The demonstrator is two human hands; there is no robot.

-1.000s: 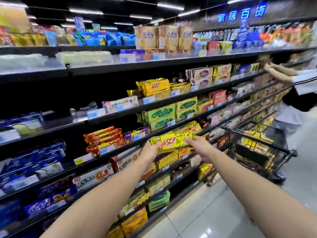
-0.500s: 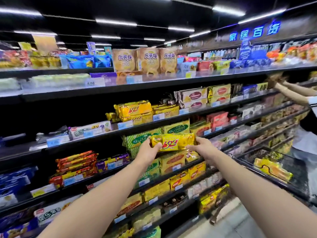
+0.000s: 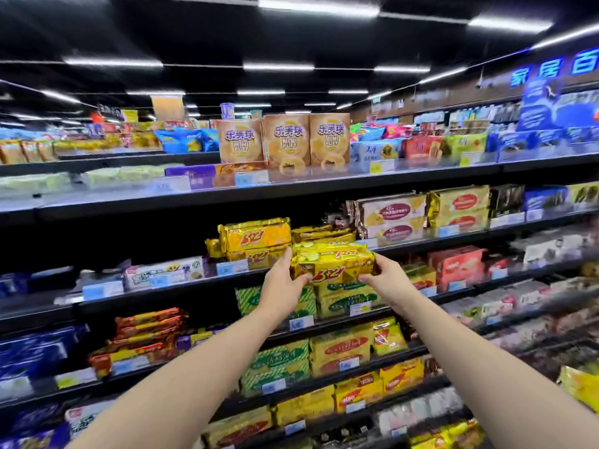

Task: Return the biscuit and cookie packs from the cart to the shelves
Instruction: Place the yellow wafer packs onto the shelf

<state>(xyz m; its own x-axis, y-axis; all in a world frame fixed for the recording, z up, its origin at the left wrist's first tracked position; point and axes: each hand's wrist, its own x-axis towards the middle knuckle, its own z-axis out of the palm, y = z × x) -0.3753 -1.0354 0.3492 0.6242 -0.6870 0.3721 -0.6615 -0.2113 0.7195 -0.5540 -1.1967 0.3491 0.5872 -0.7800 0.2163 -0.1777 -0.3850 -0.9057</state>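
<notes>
1. The left hand (image 3: 285, 283) and the right hand (image 3: 385, 277) each grip one short end of a yellow biscuit pack (image 3: 334, 264), fingers curled round the wrapper and both arms stretched forward.
2. The pack hangs level in the air, just right of the stack of matching yellow packs (image 3: 256, 238). It is in front of the lip of the shelf (image 3: 201, 286) that carries the stack and rests on nothing yet.
3. Right of the stack, behind the held pack, lie gold-wrapped packs (image 3: 324, 233). One shelf below the stack sit green packs (image 3: 346, 299).
4. Likely risks:
   - The grip is at the ends only, so the glossy wrapper could slip once one hand lets go.
   - Pushed in askew, the pack could shove the stack sideways.
   - It could also ride up on the gold-wrapped packs and slide back off the lip.
</notes>
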